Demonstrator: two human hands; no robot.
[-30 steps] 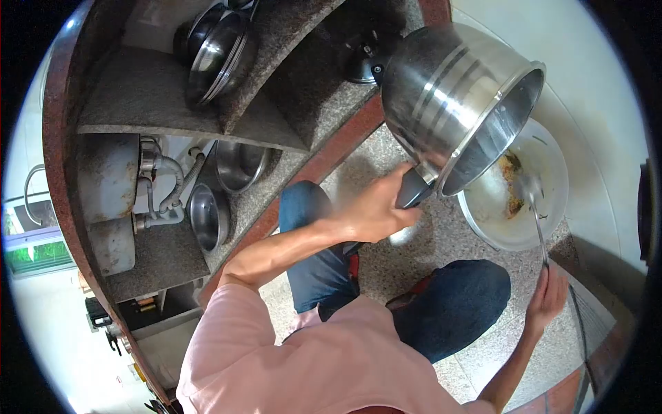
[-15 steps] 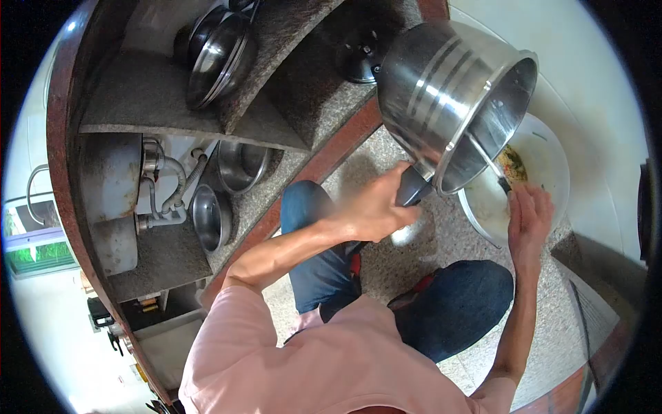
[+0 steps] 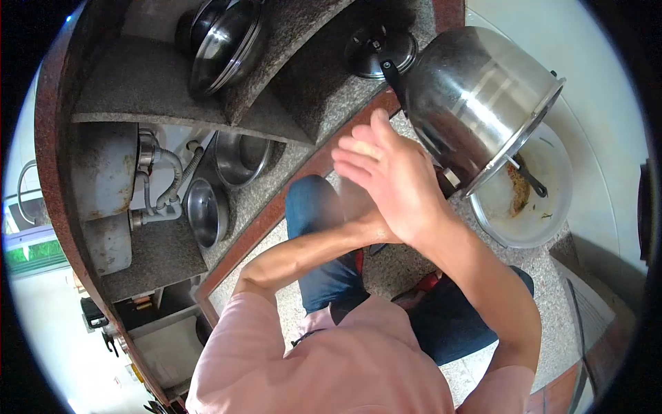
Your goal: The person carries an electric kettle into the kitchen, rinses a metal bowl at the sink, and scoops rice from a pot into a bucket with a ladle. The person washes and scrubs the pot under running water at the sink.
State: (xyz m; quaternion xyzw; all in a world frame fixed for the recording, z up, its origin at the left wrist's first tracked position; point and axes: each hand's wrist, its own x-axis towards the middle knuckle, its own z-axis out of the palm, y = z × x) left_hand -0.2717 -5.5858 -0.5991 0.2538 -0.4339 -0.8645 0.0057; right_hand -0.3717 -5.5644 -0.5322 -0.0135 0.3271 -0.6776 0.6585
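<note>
A large steel pot (image 3: 476, 96) is tipped on its side, its mouth towards a whitish plastic basin (image 3: 486, 224). My left hand (image 3: 376, 226) is mostly hidden behind my right; its wrist leads to the pot's black handle (image 3: 449, 182), which it appears to grip. My right hand (image 3: 396, 172) crosses over my left forearm, fingers stretched out and holding nothing, close to the pot's side. Inside the basin lie brownish food scraps (image 3: 518, 196) and a utensil with a black handle (image 3: 534, 181).
On the left, stone shelves hold stacked steel pans (image 3: 227, 48) and two steel bowls (image 3: 207, 214). A steel lid (image 3: 379, 52) rests on the ledge behind the pot. Pipes (image 3: 165, 172) run under the sink. A white wall (image 3: 607, 159) stands to the right.
My right hand has let go of the black-handled utensil, now in the basin, and swung left across my left arm. The pot has shifted slightly right and turned, its mouth facing further down.
</note>
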